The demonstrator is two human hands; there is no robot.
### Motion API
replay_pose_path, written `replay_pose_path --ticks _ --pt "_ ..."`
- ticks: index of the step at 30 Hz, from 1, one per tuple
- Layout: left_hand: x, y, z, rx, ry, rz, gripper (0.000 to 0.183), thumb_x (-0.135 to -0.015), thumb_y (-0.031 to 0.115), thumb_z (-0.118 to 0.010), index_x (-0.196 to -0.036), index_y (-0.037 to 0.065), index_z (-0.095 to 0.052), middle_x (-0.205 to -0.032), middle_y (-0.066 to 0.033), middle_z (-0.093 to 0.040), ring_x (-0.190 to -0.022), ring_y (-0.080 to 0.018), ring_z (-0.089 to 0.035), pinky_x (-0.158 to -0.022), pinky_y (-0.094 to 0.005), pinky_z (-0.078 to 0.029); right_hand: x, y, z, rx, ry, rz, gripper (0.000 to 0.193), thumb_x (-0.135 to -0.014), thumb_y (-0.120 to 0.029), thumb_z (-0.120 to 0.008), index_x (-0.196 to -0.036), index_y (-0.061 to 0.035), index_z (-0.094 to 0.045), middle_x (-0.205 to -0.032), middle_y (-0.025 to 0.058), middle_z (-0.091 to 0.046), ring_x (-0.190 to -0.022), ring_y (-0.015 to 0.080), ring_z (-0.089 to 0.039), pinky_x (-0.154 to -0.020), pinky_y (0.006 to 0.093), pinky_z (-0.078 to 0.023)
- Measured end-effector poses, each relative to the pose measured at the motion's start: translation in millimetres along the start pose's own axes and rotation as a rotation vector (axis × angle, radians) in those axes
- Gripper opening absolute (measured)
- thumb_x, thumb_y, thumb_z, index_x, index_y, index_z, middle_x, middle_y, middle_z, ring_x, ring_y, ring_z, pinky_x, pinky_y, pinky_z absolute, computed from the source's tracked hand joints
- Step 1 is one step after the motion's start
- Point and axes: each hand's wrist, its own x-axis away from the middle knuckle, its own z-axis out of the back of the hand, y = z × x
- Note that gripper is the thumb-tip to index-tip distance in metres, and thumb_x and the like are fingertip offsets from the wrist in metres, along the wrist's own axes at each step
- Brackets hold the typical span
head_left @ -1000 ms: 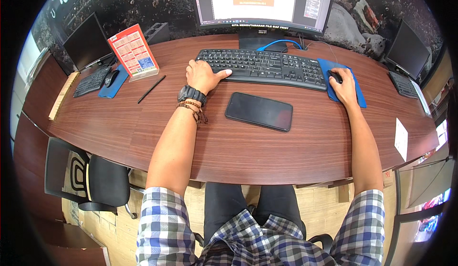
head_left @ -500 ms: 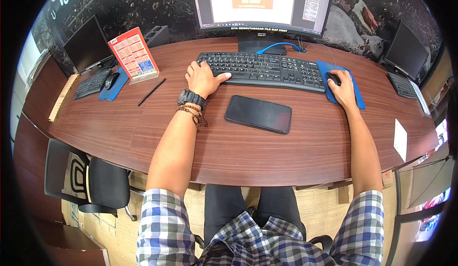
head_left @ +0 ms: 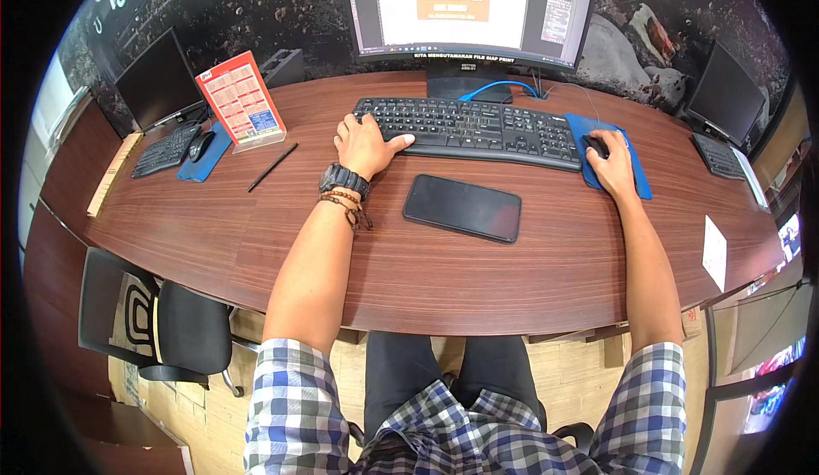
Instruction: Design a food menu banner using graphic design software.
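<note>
At the left end of a black keyboard [head_left: 478, 134], my left hand [head_left: 364, 148] rests with its fingertips on the keys and its thumb stretched along the front edge. It is open and holds nothing. My right hand [head_left: 614, 170] is closed over a black computer mouse [head_left: 595, 143], which sits on a blue mouse pad [head_left: 641, 182]. The palm and part of the fingers hide some of the mouse. Between my forearms lies a black smartphone [head_left: 461, 208], its screen dark. Behind the keyboard stands a monitor [head_left: 452, 52] displaying an orange design on a white page.
On the brown desk [head_left: 478, 296], a black pen [head_left: 273, 167] lies beside a red-and-white card stand [head_left: 245, 100]. Dark monitors with keyboards flank both sides. A white paper [head_left: 715, 253] is near the right edge. An office chair [head_left: 192, 326] stands at lower left.
The whole view has shifted very slightly. Both hands stay where they were, the left on the keyboard and the right on the mouse.
</note>
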Motion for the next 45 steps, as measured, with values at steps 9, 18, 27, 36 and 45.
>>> replay_pose_path --ticks 9,18,27,36,45 --pt "-1.0 0.4 -0.9 -0.004 -0.006 -0.003 0.095 -0.076 0.068 -0.072 -0.126 -0.011 -0.055 -0.136 -0.0319 -0.044 -0.129 -0.0457 -0.040 -0.107 -0.0550 -0.034 0.0 -1.8 0.4 -0.003 0.006 -0.010 0.035 -0.080 -0.018 -0.064 -0.111 -0.0046 -0.067 -0.114 0.0161 -0.062 -0.112 0.0344 -0.059 -0.098 0.0409 -0.047" --pt "0.5 2.2 0.7 -0.005 -0.013 -0.004 0.095 -0.076 0.067 -0.072 -0.126 -0.011 -0.054 -0.136 -0.0321 -0.044 -0.129 -0.0458 -0.040 -0.108 -0.0552 -0.033 0.2 -3.7 2.6 0.026 -0.005 -0.035 0.033 -0.080 -0.018 -0.062 -0.109 -0.0043 -0.068 -0.115 0.0156 -0.062 -0.111 0.0341 -0.059 -0.098 0.0405 -0.046" --pt "0.5 1.9 0.6 0.003 -0.009 0.000 0.094 -0.076 0.067 -0.073 -0.125 -0.011 -0.055 -0.135 -0.0318 -0.045 -0.129 -0.0455 -0.040 -0.107 -0.0558 -0.033 -0.2 -2.0 0.9 0.011 0.010 -0.026 0.033 -0.080 -0.018 -0.063 -0.109 -0.0041 -0.069 -0.113 0.0158 -0.062 -0.110 0.0348 -0.060 -0.098 0.0413 -0.047" --pt "0.5 2.8 2.0 0.010 -0.013 0.000 0.093 -0.077 0.066 -0.073 -0.125 -0.011 -0.055 -0.135 -0.0322 -0.045 -0.130 -0.0457 -0.040 -0.108 -0.0554 -0.032 -1.0 0.6 1.0 0.024 0.008 -0.025 0.033 -0.079 -0.018 -0.063 -0.109 -0.0050 -0.069 -0.113 0.0157 -0.062 -0.111 0.0341 -0.060 -0.098 0.0409 -0.047" --pt "0.0 -0.8 -0.4 0.007 -0.014 -0.008 0.094 -0.077 0.067 -0.072 -0.126 -0.011 -0.054 -0.135 -0.0332 -0.045 -0.129 -0.0464 -0.040 -0.108 -0.0556 -0.032 -0.2 -4.0 2.5 0.023 -0.003 -0.031 0.033 -0.079 -0.018 -0.064 -0.109 -0.0049 -0.069 -0.114 0.0158 -0.062 -0.111 0.0341 -0.059 -0.098 0.0408 -0.047"
